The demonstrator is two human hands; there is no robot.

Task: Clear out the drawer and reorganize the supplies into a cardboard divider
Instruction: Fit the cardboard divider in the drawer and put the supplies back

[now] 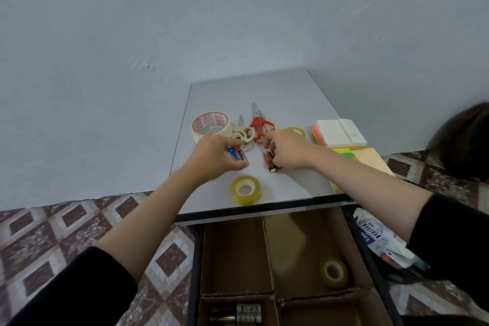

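Head view: left hand (211,156) pinched on two batteries (238,154); right hand (287,149) curled round orange batteries (271,161)

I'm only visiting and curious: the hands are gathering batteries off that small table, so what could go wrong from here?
The left hand pinches two batteries at once; one might slip and roll off the table. The tape roll lies near the table's front edge, between the forearms; one could knock it into the drawer.

Drawer batteries (238,312) cut by bottom edge; far tape roll (297,131) half hidden.
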